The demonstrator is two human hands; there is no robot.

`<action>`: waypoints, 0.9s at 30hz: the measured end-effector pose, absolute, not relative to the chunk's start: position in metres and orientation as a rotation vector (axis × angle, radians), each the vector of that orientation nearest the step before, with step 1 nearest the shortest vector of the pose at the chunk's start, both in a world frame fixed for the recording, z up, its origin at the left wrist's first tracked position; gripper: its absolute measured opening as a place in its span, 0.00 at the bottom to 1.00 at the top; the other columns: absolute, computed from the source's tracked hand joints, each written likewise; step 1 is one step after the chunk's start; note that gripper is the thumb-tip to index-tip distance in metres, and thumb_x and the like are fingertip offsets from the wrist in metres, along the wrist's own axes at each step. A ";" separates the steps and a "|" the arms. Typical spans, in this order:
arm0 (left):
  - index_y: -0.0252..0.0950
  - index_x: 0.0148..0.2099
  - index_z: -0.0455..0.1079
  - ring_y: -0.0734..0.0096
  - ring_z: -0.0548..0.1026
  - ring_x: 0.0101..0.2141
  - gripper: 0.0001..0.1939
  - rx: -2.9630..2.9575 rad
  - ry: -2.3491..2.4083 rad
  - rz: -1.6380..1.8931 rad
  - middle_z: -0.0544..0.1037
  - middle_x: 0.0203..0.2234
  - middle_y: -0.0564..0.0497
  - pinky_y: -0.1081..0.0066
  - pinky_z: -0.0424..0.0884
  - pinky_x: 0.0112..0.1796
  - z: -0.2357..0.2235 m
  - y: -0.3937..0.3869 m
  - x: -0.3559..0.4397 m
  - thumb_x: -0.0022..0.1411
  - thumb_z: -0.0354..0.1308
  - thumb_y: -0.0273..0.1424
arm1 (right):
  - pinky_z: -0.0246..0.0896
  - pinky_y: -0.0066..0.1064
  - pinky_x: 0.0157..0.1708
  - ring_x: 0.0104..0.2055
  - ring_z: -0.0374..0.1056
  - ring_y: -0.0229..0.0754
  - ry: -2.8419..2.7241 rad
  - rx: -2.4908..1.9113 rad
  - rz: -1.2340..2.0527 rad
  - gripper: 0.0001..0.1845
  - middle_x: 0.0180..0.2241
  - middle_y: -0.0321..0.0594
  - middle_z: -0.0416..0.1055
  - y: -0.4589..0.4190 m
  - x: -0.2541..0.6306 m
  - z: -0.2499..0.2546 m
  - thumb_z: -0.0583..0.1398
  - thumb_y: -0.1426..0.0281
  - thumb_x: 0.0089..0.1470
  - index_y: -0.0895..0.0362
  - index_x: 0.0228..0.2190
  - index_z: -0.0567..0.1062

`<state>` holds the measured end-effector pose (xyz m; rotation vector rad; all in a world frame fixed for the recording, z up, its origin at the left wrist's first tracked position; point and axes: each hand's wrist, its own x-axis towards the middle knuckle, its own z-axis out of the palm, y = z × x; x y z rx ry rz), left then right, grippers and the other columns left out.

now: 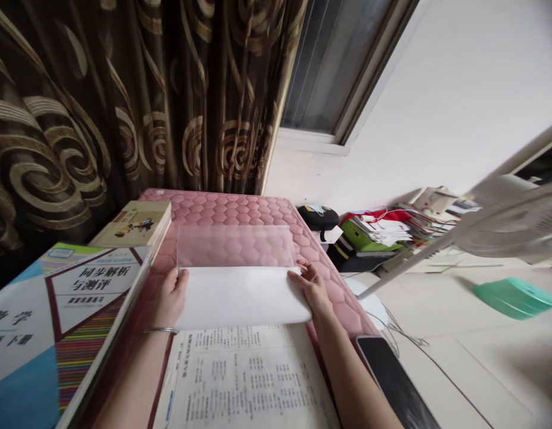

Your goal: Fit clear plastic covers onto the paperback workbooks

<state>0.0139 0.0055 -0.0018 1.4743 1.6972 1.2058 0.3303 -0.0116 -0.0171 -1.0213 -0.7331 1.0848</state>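
Note:
A blank white sheet (240,298), bowed slightly, spans the space between my hands and looks like the cover or end leaf of the open book (249,381). From its far edge a clear plastic book cover (233,245) stretches out over the pink pad. My left hand (169,293), with a silver bangle at the wrist, pinches the left edge where sheet and plastic meet. At the right edge, my right hand (312,287) grips the same two layers between thumb and fingers. Below them lies the book's printed page, partly covered by the white sheet.
Stacked workbooks (79,310) and a beige book (135,223) sit at the left on the pink quilted pad (267,208). A black phone (392,381) lies at the right edge. Beyond stand a fan (517,220), a green basin (515,298) and piled papers (383,229); a curtain (168,89) hangs behind.

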 end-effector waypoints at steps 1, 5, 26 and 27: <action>0.39 0.29 0.63 0.71 0.66 0.25 0.19 1.467 1.701 1.203 0.66 0.20 0.57 0.74 0.64 0.27 0.000 0.005 0.015 0.53 0.47 0.49 | 0.59 0.27 0.22 0.22 0.63 0.35 -0.726 -1.039 1.091 0.30 0.24 0.28 0.69 -0.012 0.331 -0.017 0.73 0.67 0.28 0.50 0.37 0.70; 0.39 0.29 0.63 0.70 0.66 0.25 0.19 1.438 1.672 1.222 0.67 0.20 0.56 0.74 0.63 0.27 0.004 0.003 0.017 0.51 0.47 0.50 | 0.59 0.28 0.23 0.23 0.64 0.35 -0.739 -1.086 1.186 0.32 0.26 0.30 0.71 -0.014 0.333 -0.015 0.72 0.66 0.29 0.52 0.41 0.73; 0.39 0.29 0.61 0.71 0.64 0.25 0.24 1.389 1.594 1.273 0.65 0.20 0.57 0.74 0.63 0.27 0.010 -0.001 0.019 0.49 0.49 0.56 | 0.59 0.28 0.24 0.24 0.64 0.39 -0.951 -1.260 1.050 0.22 0.26 0.36 0.74 -0.010 0.337 -0.028 0.71 0.55 0.35 0.56 0.29 0.76; 0.39 0.29 0.62 0.71 0.64 0.25 0.24 1.389 1.594 1.266 0.65 0.20 0.57 0.74 0.63 0.26 0.009 -0.002 0.019 0.49 0.49 0.56 | 0.59 0.28 0.24 0.25 0.64 0.38 -0.964 -1.275 1.019 0.22 0.26 0.36 0.73 -0.009 0.337 -0.028 0.70 0.54 0.36 0.57 0.29 0.76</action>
